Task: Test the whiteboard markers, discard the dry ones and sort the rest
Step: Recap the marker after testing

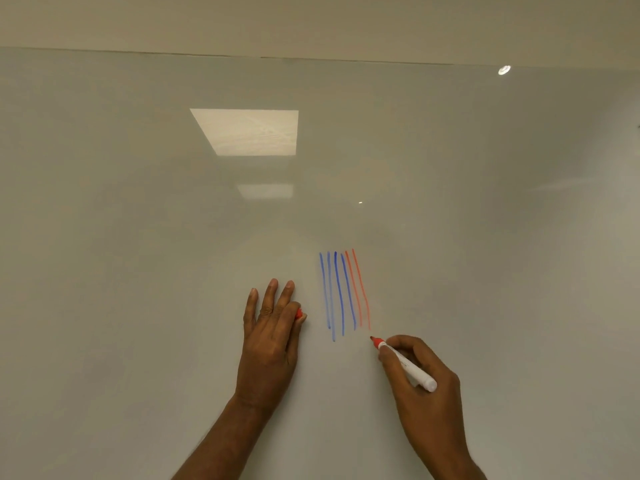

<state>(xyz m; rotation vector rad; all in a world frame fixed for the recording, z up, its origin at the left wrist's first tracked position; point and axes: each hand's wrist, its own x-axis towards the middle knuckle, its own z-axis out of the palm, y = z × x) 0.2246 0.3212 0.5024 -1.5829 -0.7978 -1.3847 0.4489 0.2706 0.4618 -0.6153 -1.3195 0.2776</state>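
Observation:
A glossy whiteboard fills the view. My right hand grips a white marker with a red tip, its tip just below and right of the drawn lines. Several blue strokes and two red strokes run down the board. My left hand lies against the board left of the strokes, three fingers straight, while thumb and forefinger pinch the marker's red cap.
The board's top edge meets a beige wall above. Ceiling light panels reflect in the board. Plain board surface spreads to the left and right of the strokes.

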